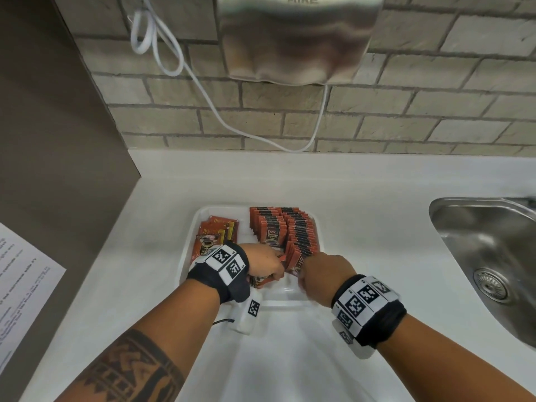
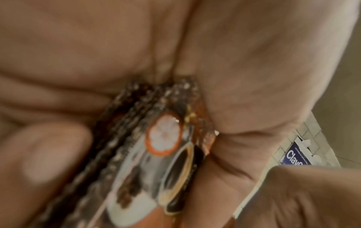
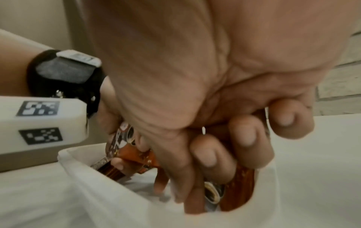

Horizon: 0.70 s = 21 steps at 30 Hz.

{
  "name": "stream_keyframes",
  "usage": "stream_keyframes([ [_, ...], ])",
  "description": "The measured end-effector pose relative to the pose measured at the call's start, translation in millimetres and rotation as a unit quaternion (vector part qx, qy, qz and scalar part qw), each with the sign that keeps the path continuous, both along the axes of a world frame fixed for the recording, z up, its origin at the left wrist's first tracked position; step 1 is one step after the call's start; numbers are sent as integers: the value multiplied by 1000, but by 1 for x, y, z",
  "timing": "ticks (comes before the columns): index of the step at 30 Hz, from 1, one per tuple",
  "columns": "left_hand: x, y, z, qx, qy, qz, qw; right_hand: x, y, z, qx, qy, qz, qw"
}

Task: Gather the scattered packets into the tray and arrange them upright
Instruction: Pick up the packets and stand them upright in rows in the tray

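A white tray (image 1: 185, 268) sits on the white counter. Inside it, rows of red-and-black packets (image 1: 298, 230) stand upright at the right, and a few orange packets (image 1: 216, 230) lie flat at the left. My left hand (image 1: 265, 264) is over the tray's near middle and grips a small stack of packets (image 2: 156, 154) between thumb and fingers. My right hand (image 1: 322, 274) is just to its right, fingers curled round the nearest upright packets (image 3: 242, 189) at the tray's front right corner. The tray wall (image 3: 109, 192) shows below that hand.
A steel sink (image 1: 490, 256) is set into the counter at the right. A hand dryer (image 1: 295, 39) with a white cord (image 1: 203, 91) hangs on the brick wall above the tray. A printed sheet (image 1: 23, 288) lies at the left. A grey panel stands at the left.
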State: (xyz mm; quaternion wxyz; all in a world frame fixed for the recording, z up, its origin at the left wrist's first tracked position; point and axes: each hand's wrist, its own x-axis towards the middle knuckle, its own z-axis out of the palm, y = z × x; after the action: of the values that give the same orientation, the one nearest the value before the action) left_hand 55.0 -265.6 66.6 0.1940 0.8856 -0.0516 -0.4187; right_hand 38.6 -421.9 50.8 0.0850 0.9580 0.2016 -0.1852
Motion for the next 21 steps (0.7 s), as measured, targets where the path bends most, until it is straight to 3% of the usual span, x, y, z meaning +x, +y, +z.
stream_keyframes([
  [7, 2, -4, -10, 1, -18, 25, 1000, 2, 4, 4, -36, 5, -8, 999],
  [11, 7, -6, -9, 28, -9, -18, 999, 3, 2, 6, -34, 8, -21, 999],
  [16, 3, 1, -18, 12, -23, 15, 1000, 3, -2, 6, -24, 8, -23, 999],
  [21, 8, -1, -12, 53, -20, -23, 998, 2, -5, 2, -21, 14, -23, 999],
])
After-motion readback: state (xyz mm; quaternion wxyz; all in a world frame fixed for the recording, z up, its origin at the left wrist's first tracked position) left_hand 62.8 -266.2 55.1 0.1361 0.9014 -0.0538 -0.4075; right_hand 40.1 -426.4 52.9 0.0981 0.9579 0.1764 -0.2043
